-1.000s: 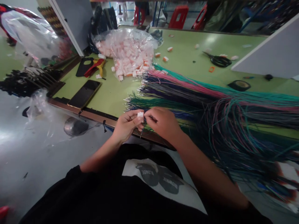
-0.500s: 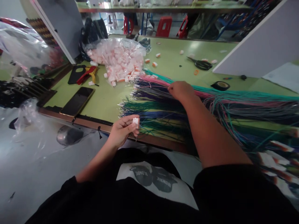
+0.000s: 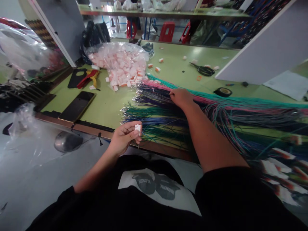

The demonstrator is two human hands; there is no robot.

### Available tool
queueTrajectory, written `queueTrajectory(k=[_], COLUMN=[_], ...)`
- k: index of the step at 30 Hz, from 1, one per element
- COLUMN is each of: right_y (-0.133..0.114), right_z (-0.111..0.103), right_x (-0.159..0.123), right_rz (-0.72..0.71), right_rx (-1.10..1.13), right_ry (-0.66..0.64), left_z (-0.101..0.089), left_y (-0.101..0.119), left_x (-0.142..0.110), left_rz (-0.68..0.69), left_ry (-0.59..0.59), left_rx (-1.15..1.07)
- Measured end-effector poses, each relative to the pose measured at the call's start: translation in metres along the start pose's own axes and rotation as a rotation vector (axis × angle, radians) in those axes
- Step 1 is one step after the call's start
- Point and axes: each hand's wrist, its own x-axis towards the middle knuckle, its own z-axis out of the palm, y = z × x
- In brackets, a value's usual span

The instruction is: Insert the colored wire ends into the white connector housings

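Note:
Between the thumb and fingers of my left hand [image 3: 124,136] is a white and orange connector housing [image 3: 138,128], with a few thin wires running from it to the right. My right hand [image 3: 181,97] rests over the dark purple and grey wires [image 3: 156,95], fingers pinched together; whether a wire is between them is hidden. Pink wires [image 3: 154,84] and turquoise wires [image 3: 216,96] lie along the far side of the bundles. Nearer me are green wires [image 3: 144,109] and blue wires [image 3: 158,120], their metal-tipped ends pointing left.
A clear bag of connector housings [image 3: 120,62] lies at the back, a few loose ones beside it. Left are a phone [image 3: 77,106] and red-yellow pliers [image 3: 88,78]. Scissors [image 3: 204,70] and black tape [image 3: 223,92] lie right. Wired connectors [image 3: 276,168] pile at lower right.
The whole view has shifted slightly. My left hand still holds the connector housing, and my right hand stays over the purple and grey wires with little movement.

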Motion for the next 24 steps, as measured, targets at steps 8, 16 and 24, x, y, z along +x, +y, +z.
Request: queueTrajectory(k=[8, 16, 24], right_y=[0.010, 0.051, 0.038], right_z=[-0.010, -0.025, -0.014], right_x=[0.001, -0.004, -0.002], right_rz=[-0.001, 0.108, 0.079], right_rx=[0.055, 0.471, 0.681], right_ry=[0.118, 0.288, 0.272], left_z=[0.001, 0.000, 0.001], left_y=[0.001, -0.001, 0.000], left_x=[0.001, 0.002, 0.001], left_rz=[0.002, 0.017, 0.030], left_ry=[-0.002, 0.002, 0.011], left_rx=[-0.008, 0.000, 0.011])
